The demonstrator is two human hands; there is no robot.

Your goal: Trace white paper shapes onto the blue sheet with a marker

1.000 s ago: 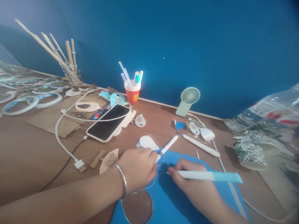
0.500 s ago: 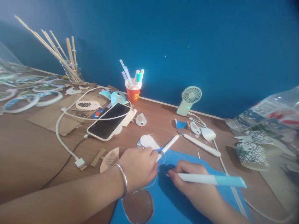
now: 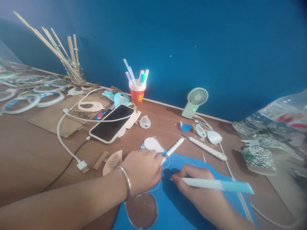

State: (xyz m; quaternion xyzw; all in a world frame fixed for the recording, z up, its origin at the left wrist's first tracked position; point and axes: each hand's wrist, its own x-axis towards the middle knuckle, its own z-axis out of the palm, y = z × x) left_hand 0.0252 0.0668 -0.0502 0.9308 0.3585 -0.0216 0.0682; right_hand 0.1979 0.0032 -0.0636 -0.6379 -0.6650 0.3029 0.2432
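Note:
My left hand (image 3: 144, 171), a silver bangle at its wrist, presses down on a blue sheet (image 3: 182, 209) with its fingers curled. A white marker (image 3: 173, 150) lies slanted right by these fingers; whether they touch it I cannot tell. My right hand (image 3: 198, 188) is closed round a pen-shaped tool (image 3: 216, 183), white with a light-blue end. Its tip meets the sheet near my left thumb and is mostly hidden. Faint drawn curves show on the sheet, and a rounded hole (image 3: 141, 210) is cut through it. Beyond my left knuckles lies a white drop-shaped cutout (image 3: 153, 144).
A craft knife (image 3: 206, 148) lies behind the sheet. Further back stand a small fan (image 3: 195, 102) and a red paper cup (image 3: 137, 94) of pens. To the left are a phone (image 3: 112, 124), cables and rings (image 3: 50, 99); patterned paper pieces (image 3: 259, 156) sit at right.
The view has shifted very slightly. Both hands hold almost the same places, and the tool in my right hand has barely moved.

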